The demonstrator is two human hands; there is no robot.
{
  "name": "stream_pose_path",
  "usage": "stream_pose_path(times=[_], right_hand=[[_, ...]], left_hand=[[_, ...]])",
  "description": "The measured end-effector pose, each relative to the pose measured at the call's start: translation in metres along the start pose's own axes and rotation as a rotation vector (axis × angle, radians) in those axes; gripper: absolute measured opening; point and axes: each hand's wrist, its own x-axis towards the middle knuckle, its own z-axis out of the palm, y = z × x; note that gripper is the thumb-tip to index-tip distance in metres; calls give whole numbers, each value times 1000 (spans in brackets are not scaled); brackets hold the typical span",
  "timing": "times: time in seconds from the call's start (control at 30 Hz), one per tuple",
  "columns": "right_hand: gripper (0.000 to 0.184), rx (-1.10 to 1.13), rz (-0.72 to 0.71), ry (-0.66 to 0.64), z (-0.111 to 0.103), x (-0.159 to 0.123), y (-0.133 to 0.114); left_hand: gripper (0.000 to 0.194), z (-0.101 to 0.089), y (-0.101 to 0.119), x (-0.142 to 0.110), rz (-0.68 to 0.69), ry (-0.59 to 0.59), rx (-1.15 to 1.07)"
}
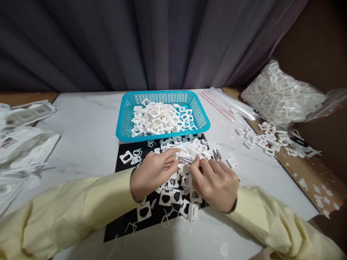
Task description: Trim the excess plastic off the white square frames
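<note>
My left hand [155, 171] is closed, thumb and fingertips pinching a small white plastic piece [176, 154] that they mostly cover. Tweezers [186, 159], slim and metal, are gripped in my right hand [215, 180], their tips touching or very near that piece. Dark pointed blades [217, 155] of a second tool show just beyond my right knuckles; whether they lie loose or are held too, I cannot tell. Under both hands, square white plastic frames [166, 197] with heart-shaped or rounded openings lie heaped with thin clear offcuts on a black mat [119, 225].
Behind the mat stands a turquoise basket [118, 126] holding many white parts. To the right are flat zip bags [221, 104], a bulging bag of parts [282, 94] and loose white blocks [262, 139]. White sheet-like frames [29, 144] are piled at the left. A grey curtain [162, 43] hangs behind.
</note>
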Motion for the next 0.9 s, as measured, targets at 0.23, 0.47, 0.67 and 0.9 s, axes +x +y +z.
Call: stream_pose_path(times=[0.23,0.47,0.67,0.9], right_hand=[[12,30,44,-10,-1,0,1],[13,68,59,-24,-2,0,0],[15,81,11,-22,-5,3,6],[17,178,-141,-81,-2,-3,1]], left_hand=[[52,0,-3,-2,155,51,128],[54,0,-2,-6,244,56,292],[53,-1,-5,-8,330,23,398],[61,-20,-1,-5,606,137,493]])
